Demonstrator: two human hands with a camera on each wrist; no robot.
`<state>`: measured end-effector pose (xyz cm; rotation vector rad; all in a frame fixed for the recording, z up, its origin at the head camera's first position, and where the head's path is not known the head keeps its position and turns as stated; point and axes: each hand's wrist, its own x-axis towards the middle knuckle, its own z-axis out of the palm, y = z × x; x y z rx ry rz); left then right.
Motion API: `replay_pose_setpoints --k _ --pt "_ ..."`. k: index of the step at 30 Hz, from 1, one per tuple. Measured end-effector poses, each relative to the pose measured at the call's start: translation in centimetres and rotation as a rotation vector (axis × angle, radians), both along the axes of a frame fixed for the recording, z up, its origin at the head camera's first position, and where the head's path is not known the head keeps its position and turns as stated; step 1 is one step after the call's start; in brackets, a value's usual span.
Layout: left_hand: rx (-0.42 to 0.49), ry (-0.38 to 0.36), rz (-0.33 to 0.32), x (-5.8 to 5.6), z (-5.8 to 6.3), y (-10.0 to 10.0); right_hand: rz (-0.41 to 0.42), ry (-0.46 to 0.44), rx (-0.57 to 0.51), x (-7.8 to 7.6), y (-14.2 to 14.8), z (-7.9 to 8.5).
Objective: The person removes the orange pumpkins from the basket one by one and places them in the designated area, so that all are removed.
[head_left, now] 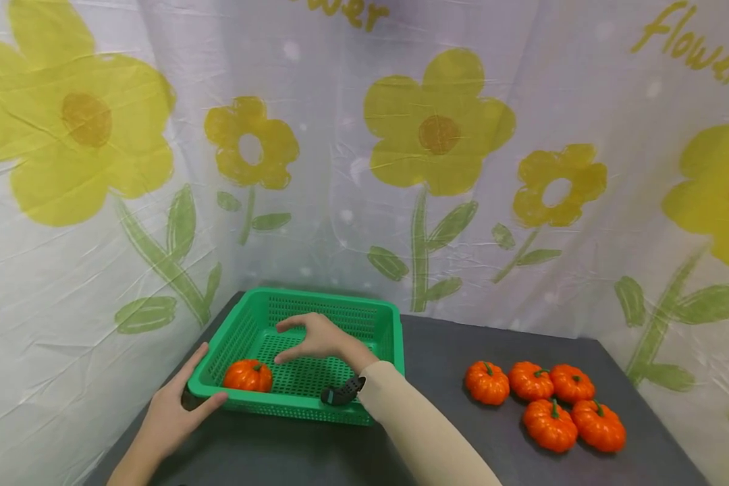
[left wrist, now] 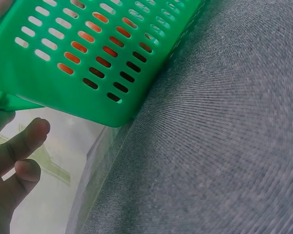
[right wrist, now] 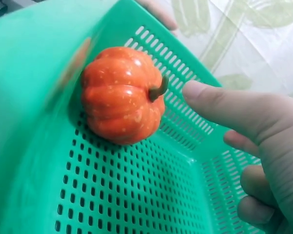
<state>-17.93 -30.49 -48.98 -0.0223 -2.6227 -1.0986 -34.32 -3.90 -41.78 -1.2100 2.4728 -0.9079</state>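
A green plastic basket with slotted walls stands on the dark table. Inside it, an orange pumpkin with a green stem rests at the front left corner. My left hand spans that corner from outside, thumb at the front rim and fingers along the left rim. Over the basket hovers my right hand, thumb and fingers spread apart with nothing between them. In the right wrist view, the thumb is near the stem of the pumpkin but apart from it. Orange shows through the slots of the basket in the left wrist view.
Several more orange pumpkins sit grouped on the right of the dark table. A white curtain printed with yellow flowers hangs behind the table and along its sides. A dark wristband is on the right wrist.
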Motion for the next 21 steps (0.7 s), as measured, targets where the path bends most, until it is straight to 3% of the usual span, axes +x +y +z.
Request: replay_pose_setpoints --k 14,21 --pt "0.004 0.038 0.002 -0.2 0.2 0.3 0.039 -0.100 0.057 -1.0 -0.8 -0.3" --pt "-0.003 0.030 0.007 -0.2 0.0 0.1 0.172 -0.173 0.166 -1.5 -1.6 -1.2"
